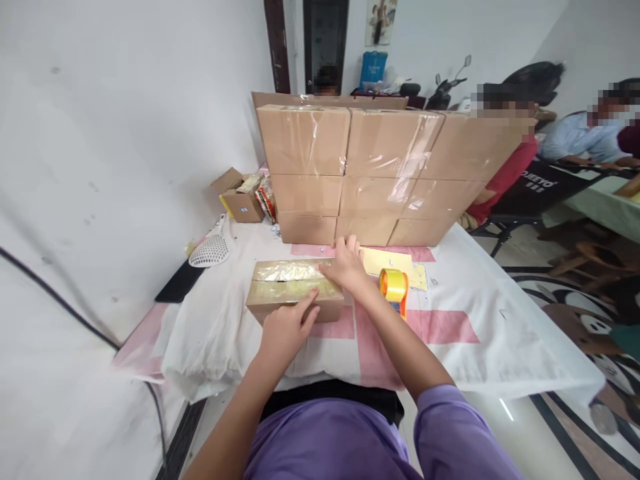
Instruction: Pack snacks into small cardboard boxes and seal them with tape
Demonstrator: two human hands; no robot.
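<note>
A closed cardboard box [295, 310] lies on the cloth-covered table in front of me, with shiny clear tape [290, 271] along its top. My left hand [289, 328] is at the box's front edge, index finger stretched onto the top and the other fingers partly bent. At the right end, my right hand [347, 265] rests with its thumb on the box top and its fingers apart, reaching beyond the back corner. Neither hand grips anything. Just right of my right forearm stands an orange tape dispenser [405, 303] with a roll of yellowish tape [394, 285].
A stack of taped cardboard boxes [380, 157] stands like a wall at the back. Yellow card sheets [387, 260] lie before it. To the left are a white perforated scoop-like object [210, 251] and a small open carton [245, 203]. People sit beyond at right.
</note>
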